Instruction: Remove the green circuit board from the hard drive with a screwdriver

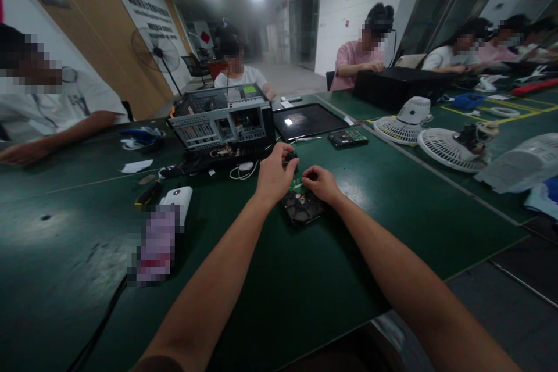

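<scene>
The hard drive (304, 210) lies on the green tabletop (257, 279) with its green circuit board (297, 185) at the far end. Its long axis appears to run roughly from 11 o'clock, away from the person, to 5 o'clock, though the hands cover part of the outline.

The right hand (323, 183) is the nearer one. It comes in over the drive's 1 o'clock corner, so the drive's body lies toward 7 o'clock from it. Its thumb and forefinger are drawn narrow at the right edge of the circuit board and seem to touch it; whether they grip anything cannot be told.

The left hand (274, 175) is at the drive's 11 o'clock, which puts the body toward 5 o'clock from it. Its fingers arch in a moderate curl beyond the board, near something small and dark that is too blurred to name; whether they hold it is unclear.

A second hard drive (347, 138) lies well apart at 1 to 2 o'clock from the first. The opened computer case (220, 128) stands toward 11 o'clock, beyond the left hand.
</scene>
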A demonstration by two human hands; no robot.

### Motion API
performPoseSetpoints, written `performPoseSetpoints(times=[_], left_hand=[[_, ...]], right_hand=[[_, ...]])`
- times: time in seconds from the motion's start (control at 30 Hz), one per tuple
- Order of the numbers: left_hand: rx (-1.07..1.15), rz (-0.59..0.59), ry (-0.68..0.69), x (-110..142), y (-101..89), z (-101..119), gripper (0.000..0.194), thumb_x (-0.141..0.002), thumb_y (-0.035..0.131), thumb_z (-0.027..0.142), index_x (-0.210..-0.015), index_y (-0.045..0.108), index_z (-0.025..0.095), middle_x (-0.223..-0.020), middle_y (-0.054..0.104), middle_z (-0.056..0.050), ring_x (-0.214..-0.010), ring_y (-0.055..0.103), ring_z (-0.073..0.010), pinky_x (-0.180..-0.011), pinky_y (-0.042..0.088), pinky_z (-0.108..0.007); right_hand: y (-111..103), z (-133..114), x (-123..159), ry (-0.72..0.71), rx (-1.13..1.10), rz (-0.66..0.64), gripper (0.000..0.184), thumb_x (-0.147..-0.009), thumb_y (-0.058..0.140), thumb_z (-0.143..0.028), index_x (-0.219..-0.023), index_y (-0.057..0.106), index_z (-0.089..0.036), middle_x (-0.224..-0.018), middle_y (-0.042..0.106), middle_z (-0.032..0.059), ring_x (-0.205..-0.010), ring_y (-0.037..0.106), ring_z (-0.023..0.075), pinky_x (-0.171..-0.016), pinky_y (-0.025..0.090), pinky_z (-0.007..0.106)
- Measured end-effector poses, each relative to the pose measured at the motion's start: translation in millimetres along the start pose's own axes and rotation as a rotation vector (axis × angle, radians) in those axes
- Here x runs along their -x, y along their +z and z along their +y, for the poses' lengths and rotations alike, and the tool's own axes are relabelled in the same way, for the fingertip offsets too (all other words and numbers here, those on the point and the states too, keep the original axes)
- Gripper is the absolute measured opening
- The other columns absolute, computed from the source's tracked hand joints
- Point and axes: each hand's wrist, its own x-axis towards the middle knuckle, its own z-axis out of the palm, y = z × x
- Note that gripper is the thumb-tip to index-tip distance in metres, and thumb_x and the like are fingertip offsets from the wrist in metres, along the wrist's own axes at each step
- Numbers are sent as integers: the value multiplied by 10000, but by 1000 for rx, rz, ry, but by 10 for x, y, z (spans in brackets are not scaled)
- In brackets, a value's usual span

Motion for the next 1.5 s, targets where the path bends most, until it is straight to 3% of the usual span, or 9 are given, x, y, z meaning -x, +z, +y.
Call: performPoseSetpoints(times=[0.3,0.57,0.67,1.07,1.23,1.37,1.5], left_hand=[[7,-8,0,-5,5,1,254,-868,655,167,-1088,555,246,-957,685,-32,-845,676,-177,-820,541,-345],[16,-14,-6,-1,-9,20,246,-870,652,165,-1082,556,243,-950,688,-27,-829,678,-169,-803,546,-336],[13,-12,0,-6,-12,15,246,-868,653,161,-1078,556,245,-941,685,-24,-819,676,-167,-797,546,-334],[5,-13,-10,-25,-46,-1,245,-861,651,162,-1071,558,247,-918,679,-17,-805,670,-165,-762,539,-315],[3,6,-18,-39,-69,-32,233,-861,651,168,-1062,559,241,-914,677,-22,-796,670,-164,-764,535,-316],[-9,2,-27,-46,-81,-53,237,-866,653,172,-1070,553,238,-908,677,-22,-790,672,-165,-767,536,-322],[-30,-6,-24,-42,-88,-45,233,-873,652,173,-1075,555,237,-911,680,-22,-799,671,-166,-774,534,-323]], right_hand=[[-135,23,75,77,8,-48,204,-906,612,-377,-942,722,-208,-924,753,23,-823,672,168,-722,486,255],[-70,-238,270,114,376,-87,411,-874,635,-594,-931,708,-193,-927,737,126,-852,678,251,-711,460,305],[-22,-281,292,116,429,-73,424,-870,638,-595,-965,701,-187,-955,725,147,-877,673,264,-715,453,309],[-34,-249,157,113,400,-111,256,-900,631,-470,-977,710,-238,-881,733,69,-808,660,227,-665,421,295],[-60,-384,243,-17,502,2,326,-935,601,-414,-1160,673,-190,-1081,690,144,-972,624,268,-828,450,345],[-125,-616,426,-202,528,-127,411,-977,498,-539,-1014,703,-186,-1102,656,159,-1053,572,289,-945,420,398],[-127,-846,594,-250,578,-163,642,-924,424,-725,-1082,674,-155,-1168,613,183,-1140,510,342,-973,395,461]])
